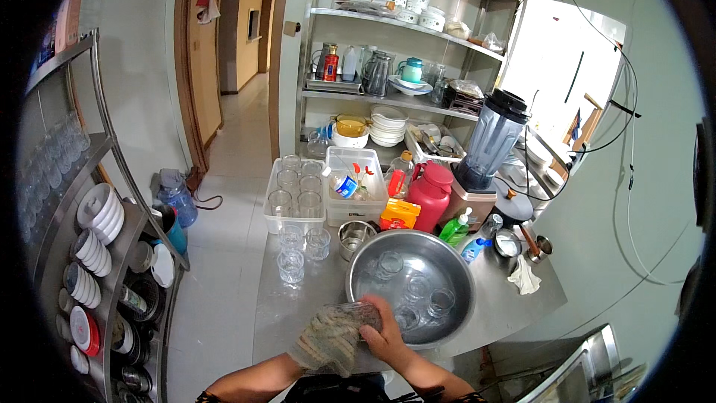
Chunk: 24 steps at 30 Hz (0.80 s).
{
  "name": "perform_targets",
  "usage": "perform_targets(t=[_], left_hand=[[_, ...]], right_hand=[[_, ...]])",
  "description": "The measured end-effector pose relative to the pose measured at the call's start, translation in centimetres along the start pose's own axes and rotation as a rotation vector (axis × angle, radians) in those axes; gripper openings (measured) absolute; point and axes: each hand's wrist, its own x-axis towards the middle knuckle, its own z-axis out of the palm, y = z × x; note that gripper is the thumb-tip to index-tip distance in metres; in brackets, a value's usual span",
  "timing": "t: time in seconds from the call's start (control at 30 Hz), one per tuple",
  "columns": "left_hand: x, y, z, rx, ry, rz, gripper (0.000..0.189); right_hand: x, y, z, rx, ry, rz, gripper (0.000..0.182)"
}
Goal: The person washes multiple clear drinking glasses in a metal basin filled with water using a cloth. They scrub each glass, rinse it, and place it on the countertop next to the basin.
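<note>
At the near edge of the steel table, my right hand [386,330] grips a clear drinking glass [366,312]. A striped cloth [330,336] wraps the glass's other end and covers my left hand, whose fingers are hidden beneath it. Just beyond my right hand is a large stainless steel basin [467,313], with several glasses [441,302] lying in it. Left of the basin, short glasses [291,266] stand on the table near a small metal pot [353,238]. Behind them a clear plastic bin [270,218] holds upright glasses.
A second plastic bin [358,215], a red thermos jug [429,193], a blender [489,145] and soap bottles [456,228] line the table's back. A dish rack [126,224] stands at left, steel shelves [391,98] behind. A white cloth [524,276] lies at right.
</note>
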Motion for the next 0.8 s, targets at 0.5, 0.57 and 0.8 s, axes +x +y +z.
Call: perform_targets(t=[0.5, 0.57, 0.8], left_hand=[[-0.7, -0.2, 0.5, -0.288, 0.118, -0.263, 0.038], [-0.9, -1.3, 0.6, -0.222, 0.103, -0.145, 0.037], [-0.4, 0.4, -0.1, 0.162, 0.074, -0.043, 0.034]], right_hand=[[1.3, -1.7, -0.3, 0.674, -0.048, 0.653, 0.040], [0.9, -1.6, 0.1, 0.441, -0.038, 0.433, 0.041], [0.7, 0.1, -0.3, -0.173, -0.052, -0.175, 0.052]])
